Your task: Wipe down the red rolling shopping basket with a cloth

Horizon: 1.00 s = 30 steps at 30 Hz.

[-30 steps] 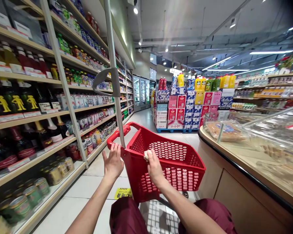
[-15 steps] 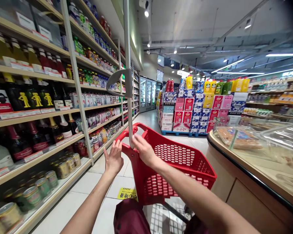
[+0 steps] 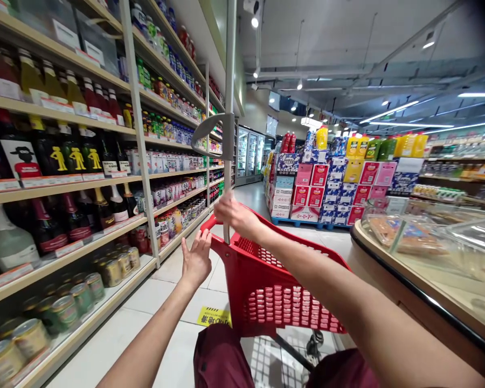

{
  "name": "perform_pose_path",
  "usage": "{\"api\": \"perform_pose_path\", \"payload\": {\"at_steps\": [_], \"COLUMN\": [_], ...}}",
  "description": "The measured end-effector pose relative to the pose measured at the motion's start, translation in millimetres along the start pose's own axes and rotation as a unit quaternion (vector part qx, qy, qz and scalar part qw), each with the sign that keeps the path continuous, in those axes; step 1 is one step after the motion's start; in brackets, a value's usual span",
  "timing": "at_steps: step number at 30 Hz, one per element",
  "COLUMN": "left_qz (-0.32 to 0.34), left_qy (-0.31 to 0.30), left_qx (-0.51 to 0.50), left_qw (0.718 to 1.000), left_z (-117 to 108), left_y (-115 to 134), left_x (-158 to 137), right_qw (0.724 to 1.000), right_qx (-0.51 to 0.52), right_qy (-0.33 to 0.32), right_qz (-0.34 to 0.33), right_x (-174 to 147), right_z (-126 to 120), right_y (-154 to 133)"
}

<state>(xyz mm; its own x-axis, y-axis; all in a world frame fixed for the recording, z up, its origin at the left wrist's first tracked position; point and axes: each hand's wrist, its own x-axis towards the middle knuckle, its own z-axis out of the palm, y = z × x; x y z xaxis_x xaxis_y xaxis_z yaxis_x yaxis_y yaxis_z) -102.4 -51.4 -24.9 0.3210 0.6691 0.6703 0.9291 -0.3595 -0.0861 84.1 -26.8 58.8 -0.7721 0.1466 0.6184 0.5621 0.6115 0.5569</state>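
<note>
A red plastic shopping cart (image 3: 262, 258) stands in front of me, its basket pointing forward and right. A grey metal pole (image 3: 230, 70) rises from its handle end, with a curved grey piece (image 3: 222, 137) partway up. My left hand (image 3: 196, 258) has its fingers over the red cart handle (image 3: 210, 223), with the thumb sticking out. My right hand (image 3: 236, 215) is at the lower part of the pole, above the cart's near rim. Motion smears its fingers, so I cannot tell whether they close on the pole.
Shelves (image 3: 64, 188) of bottles and cans line the left side. Stacked drink cartons (image 3: 311, 186) stand ahead on blue pallets. A curved display counter (image 3: 372, 245) with packaged food is close on the right. A yellow floor sticker (image 3: 212, 316) lies by my knee.
My right hand has risen from the cart's near rim to higher along the pole. My left hand stays at the handle. The view has shifted slightly, moving the scene right.
</note>
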Motion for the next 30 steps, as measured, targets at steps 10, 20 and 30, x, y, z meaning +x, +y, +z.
{"api": "perform_pose_path", "payload": {"at_steps": [10, 20, 30], "left_qz": [-0.002, -0.035, -0.093], "left_qy": [0.006, 0.008, 0.012], "left_qx": [0.004, 0.007, -0.007], "left_qw": [1.0, 0.999, 0.996], "left_z": [3, 11, 11], "left_y": [1, 11, 27], "left_x": [0, 2, 9], "right_qw": [0.986, 0.974, 0.966], "right_qx": [0.071, 0.087, 0.105], "right_qy": [-0.03, 0.041, 0.017], "right_qz": [0.148, 0.207, 0.237], "right_x": [-94, -105, -165], "right_z": [56, 43, 34], "right_y": [-116, -117, -119]}}
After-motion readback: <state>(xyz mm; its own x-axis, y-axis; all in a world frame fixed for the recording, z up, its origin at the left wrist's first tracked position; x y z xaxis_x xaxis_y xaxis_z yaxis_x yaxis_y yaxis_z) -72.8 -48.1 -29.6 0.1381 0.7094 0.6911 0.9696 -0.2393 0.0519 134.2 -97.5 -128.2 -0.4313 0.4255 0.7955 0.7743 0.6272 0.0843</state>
